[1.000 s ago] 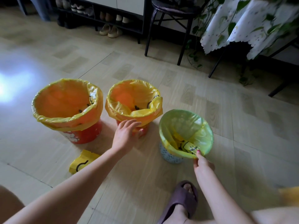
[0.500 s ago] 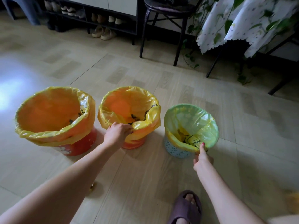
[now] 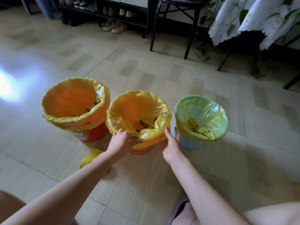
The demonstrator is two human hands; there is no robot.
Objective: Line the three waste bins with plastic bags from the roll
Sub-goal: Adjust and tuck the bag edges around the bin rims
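Three bag-lined bins are standing in a row on the floor (image 3: 162,75), with the middle red bin (image 3: 141,149) as the landmark: the larger red bin (image 3: 92,135) just left of it, the small blue bin (image 3: 190,142) just right. The left hand (image 3: 123,140) is pinching the yellow bag (image 3: 151,135) folded over the middle bin's near rim, while the right hand (image 3: 172,143), fingers loosely spread, is touching that bag's right edge. The yellow bag roll (image 3: 90,157) is lying on the floor near-left of the middle bin.

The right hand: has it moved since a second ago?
Yes. The right hand left the small blue bin's near rim and moved left to the middle bin's bag.
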